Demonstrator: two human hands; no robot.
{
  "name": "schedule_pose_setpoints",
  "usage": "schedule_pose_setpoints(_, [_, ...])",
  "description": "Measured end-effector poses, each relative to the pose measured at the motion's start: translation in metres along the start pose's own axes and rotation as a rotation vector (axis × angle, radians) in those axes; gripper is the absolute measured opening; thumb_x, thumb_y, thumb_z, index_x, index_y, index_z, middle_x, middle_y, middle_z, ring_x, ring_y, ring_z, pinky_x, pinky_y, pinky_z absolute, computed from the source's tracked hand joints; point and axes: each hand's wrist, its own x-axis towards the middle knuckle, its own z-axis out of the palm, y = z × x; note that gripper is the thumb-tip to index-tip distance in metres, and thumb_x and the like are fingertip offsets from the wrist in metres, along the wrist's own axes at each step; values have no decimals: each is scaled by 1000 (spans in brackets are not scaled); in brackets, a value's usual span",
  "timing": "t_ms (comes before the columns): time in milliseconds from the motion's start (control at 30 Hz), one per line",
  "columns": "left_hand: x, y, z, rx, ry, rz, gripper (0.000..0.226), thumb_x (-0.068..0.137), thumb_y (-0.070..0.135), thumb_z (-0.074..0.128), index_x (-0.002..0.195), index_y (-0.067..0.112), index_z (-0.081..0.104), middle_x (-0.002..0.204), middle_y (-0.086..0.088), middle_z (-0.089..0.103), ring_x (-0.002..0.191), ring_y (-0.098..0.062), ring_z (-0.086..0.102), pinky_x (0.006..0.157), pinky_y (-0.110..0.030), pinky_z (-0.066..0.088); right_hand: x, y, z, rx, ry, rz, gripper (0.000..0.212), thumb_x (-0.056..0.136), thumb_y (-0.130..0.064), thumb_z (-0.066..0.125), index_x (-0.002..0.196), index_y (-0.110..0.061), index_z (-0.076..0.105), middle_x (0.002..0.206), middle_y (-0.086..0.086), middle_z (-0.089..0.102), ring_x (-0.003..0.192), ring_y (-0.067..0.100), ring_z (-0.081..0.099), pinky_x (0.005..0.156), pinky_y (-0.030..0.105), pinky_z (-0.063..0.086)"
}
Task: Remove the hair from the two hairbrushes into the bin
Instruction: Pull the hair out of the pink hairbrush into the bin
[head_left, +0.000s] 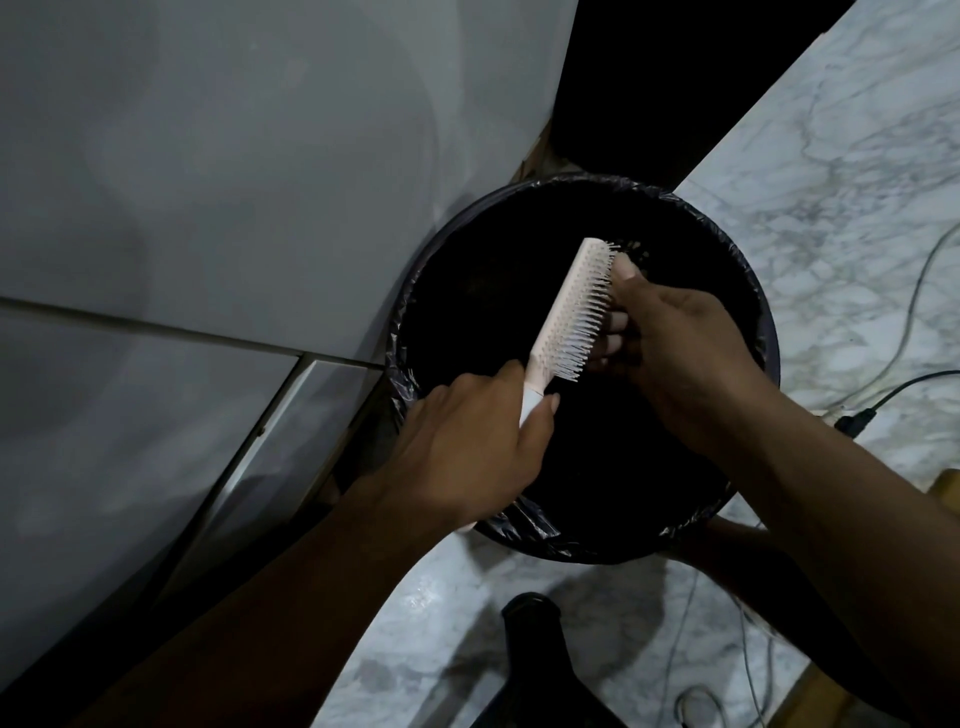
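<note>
Fingers (615, 325) of the right hand (675, 353) press into the bristle side of the hairbrush (566, 306), curled narrow as if pinching at strands, though whether any hair is caught between them is too dark to tell. Closed around the white handle, the left hand (467, 441) holds the brush over the open mouth of the bin (748, 291), which is lined with a black bag and stands on a marble floor (831, 182).

In this single head view, the brush hangs above the middle of the bin, clear of the rim. Its long axis runs from the handle at lower left up to the head at upper right, tip pointing away from the person, with the bristles facing right toward the plucking hand.

Judging from this, the main risk is loose hair drifting past the rim onto the floor if it is flicked rather than dropped. A hard tug could also twist the brush out of the left hand and into the bin. Only one brush is visible; the second is not in view.
</note>
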Motion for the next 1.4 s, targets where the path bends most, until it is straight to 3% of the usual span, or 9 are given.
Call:
schedule_pose_setpoints(133, [0,-1,1,-32,-7,-10,33,99,55,38,88,26,47,81,-1,66,74,-28,66,71,-45,55,3,0,-6,-138,128,-91,41,97,-37,62,66,-9,61,41,-7,47,36,8,35,40,22,32])
schedule_pose_setpoints(400, [6,-10,3,-101,68,-66,37,98,56,38,84,24,47,77,-2,66,71,-28,67,69,-43,55,4,0,-4,-40,152,-67,39,103,-29,52,68,-14,54,48,-5,39,40,8,30,39,20,27])
schedule_pose_setpoints(567, [13,-18,1,-112,140,-146,36,99,54,40,86,22,50,80,2,65,70,-21,59,64,-34,42,6,-2,-10,71,249,55,40,107,-27,43,68,-17,45,51,-3,27,42,11,21,44,26,18])
schedule_pose_setpoints(733, [13,-17,0,-130,122,-136,37,99,55,40,84,22,49,77,2,64,71,-22,63,65,-36,47,9,2,-13,6,251,263,36,101,-28,52,68,-20,44,54,-2,32,41,12,27,47,28,23])
schedule_pose_setpoints(833, [13,-18,-1,-126,125,-131,36,99,55,41,84,22,49,78,2,63,72,-23,63,65,-36,47,15,9,-12,-65,176,195,25,91,-35,65,72,-23,53,63,-4,49,57,13,43,54,29,32])
schedule_pose_setpoints(967, [8,-10,-1,-125,55,-67,34,97,56,42,82,26,48,75,2,64,70,-24,66,66,-40,53,15,8,-7,-2,88,128,32,91,-47,63,105,-19,67,101,-3,69,96,13,64,86,33,48])
schedule_pose_setpoints(1200, [4,-6,6,-187,-58,-27,36,98,55,43,81,23,48,71,4,61,67,-21,65,63,-34,49,6,14,4,131,-19,-12,28,82,-29,77,81,-3,64,64,3,69,57,12,64,63,29,52])
schedule_pose_setpoints(1333, [4,-1,10,-300,-125,-24,39,100,49,47,78,17,50,69,0,61,67,-23,66,60,-33,48,6,17,4,114,68,-55,24,84,-18,76,72,-2,65,69,14,70,66,27,65,75,42,57])
schedule_pose_setpoints(1400, [3,-1,12,-313,-130,-22,39,100,49,47,78,17,50,68,1,60,66,-23,65,58,-32,46,5,18,4,55,115,-87,26,85,-17,76,66,-5,63,66,13,68,63,26,62,69,39,57])
